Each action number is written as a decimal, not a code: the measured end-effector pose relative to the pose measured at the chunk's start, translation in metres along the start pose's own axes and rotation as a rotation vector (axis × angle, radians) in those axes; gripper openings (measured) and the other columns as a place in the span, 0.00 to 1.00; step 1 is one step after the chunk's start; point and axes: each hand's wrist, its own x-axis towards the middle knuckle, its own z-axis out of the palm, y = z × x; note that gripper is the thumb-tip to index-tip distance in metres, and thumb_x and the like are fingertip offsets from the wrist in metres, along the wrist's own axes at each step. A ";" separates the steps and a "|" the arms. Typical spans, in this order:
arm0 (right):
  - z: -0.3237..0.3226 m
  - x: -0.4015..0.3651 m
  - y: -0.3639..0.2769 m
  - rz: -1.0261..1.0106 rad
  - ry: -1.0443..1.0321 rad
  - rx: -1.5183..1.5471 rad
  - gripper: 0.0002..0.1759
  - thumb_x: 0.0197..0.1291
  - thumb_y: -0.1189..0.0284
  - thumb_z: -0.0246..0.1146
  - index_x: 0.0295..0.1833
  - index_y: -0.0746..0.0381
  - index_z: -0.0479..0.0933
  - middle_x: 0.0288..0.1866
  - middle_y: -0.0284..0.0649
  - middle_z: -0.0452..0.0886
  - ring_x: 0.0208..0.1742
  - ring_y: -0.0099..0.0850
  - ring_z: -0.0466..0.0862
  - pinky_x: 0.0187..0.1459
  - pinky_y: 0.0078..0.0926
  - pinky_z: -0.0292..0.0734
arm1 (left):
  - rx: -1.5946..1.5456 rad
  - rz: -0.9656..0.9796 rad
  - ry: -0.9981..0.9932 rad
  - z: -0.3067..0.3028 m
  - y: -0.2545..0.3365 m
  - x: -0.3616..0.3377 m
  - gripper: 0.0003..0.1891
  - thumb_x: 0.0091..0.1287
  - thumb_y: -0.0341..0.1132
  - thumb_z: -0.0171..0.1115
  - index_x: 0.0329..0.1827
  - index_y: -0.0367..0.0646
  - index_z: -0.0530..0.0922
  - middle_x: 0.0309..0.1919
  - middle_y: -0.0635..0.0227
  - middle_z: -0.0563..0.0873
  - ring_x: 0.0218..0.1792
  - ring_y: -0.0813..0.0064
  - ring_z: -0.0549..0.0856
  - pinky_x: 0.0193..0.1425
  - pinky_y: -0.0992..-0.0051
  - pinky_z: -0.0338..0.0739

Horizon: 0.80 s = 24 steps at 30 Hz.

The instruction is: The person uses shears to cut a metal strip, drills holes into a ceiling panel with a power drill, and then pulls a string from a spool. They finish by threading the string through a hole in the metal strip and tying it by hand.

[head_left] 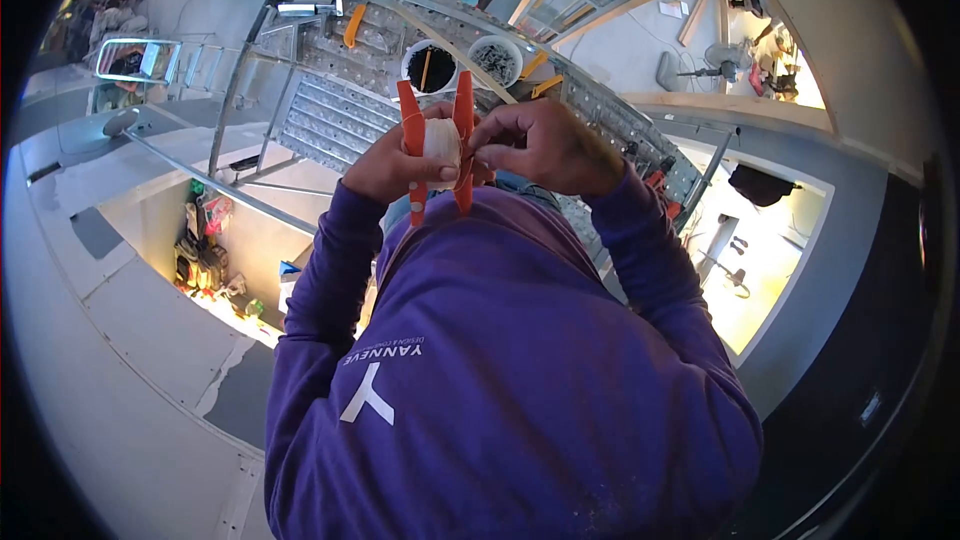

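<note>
Left hand (388, 164) curled partly closed around the orange-armed reel (415, 120); the right hand (548, 146), fingertips pinched together, met its right side, any hold there unclear. Beyond the reel spread the scaffold platform (335, 120), bearing 2 buckets (519, 62). White material (441, 142) lay wound on the reel; any free end was indistinguishable.

- kinda blown-out glow in the opening (765, 265) right of the purple sweatshirt (530, 360)
- warm glare left of it too
- sweatshirt's dimmer, softly shadowed
- fisheye bend, black edges
</note>
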 end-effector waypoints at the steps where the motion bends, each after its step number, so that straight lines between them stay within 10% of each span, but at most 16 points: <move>1: 0.003 -0.001 0.003 0.019 -0.003 0.044 0.11 0.60 0.73 0.69 0.45 0.69 0.84 0.37 0.41 0.88 0.37 0.25 0.87 0.42 0.25 0.81 | 0.000 0.005 -0.007 -0.001 -0.003 -0.001 0.39 0.55 0.30 0.76 0.69 0.37 0.65 0.50 0.58 0.85 0.52 0.62 0.87 0.62 0.61 0.81; 11: -0.003 -0.022 0.005 0.199 0.018 -0.016 0.11 0.64 0.76 0.64 0.49 0.69 0.82 0.39 0.37 0.86 0.38 0.19 0.84 0.42 0.19 0.80 | -0.418 0.339 0.208 0.008 -0.023 -0.005 0.30 0.64 0.37 0.67 0.67 0.35 0.68 0.53 0.51 0.84 0.58 0.54 0.85 0.69 0.52 0.77; 16: 0.003 -0.032 0.022 -0.044 -0.026 -0.168 0.11 0.65 0.74 0.62 0.48 0.68 0.83 0.41 0.41 0.87 0.41 0.25 0.86 0.45 0.24 0.80 | -0.755 0.501 0.282 0.013 -0.026 -0.004 0.29 0.69 0.43 0.64 0.68 0.39 0.69 0.58 0.51 0.82 0.71 0.51 0.75 0.73 0.38 0.70; 20: -0.001 -0.029 0.039 -0.033 0.391 -0.399 0.09 0.68 0.74 0.62 0.48 0.69 0.81 0.43 0.44 0.89 0.43 0.30 0.88 0.47 0.29 0.82 | -0.529 0.481 0.039 0.009 -0.024 -0.014 0.36 0.66 0.45 0.68 0.73 0.40 0.66 0.71 0.49 0.73 0.74 0.52 0.71 0.74 0.37 0.67; 24: -0.015 -0.020 0.037 -0.188 0.768 -0.162 0.10 0.75 0.73 0.57 0.48 0.69 0.79 0.43 0.43 0.88 0.45 0.30 0.89 0.49 0.27 0.82 | 0.226 0.014 0.064 0.010 0.010 -0.037 0.43 0.60 0.30 0.75 0.78 0.42 0.63 0.75 0.52 0.70 0.70 0.58 0.76 0.69 0.58 0.77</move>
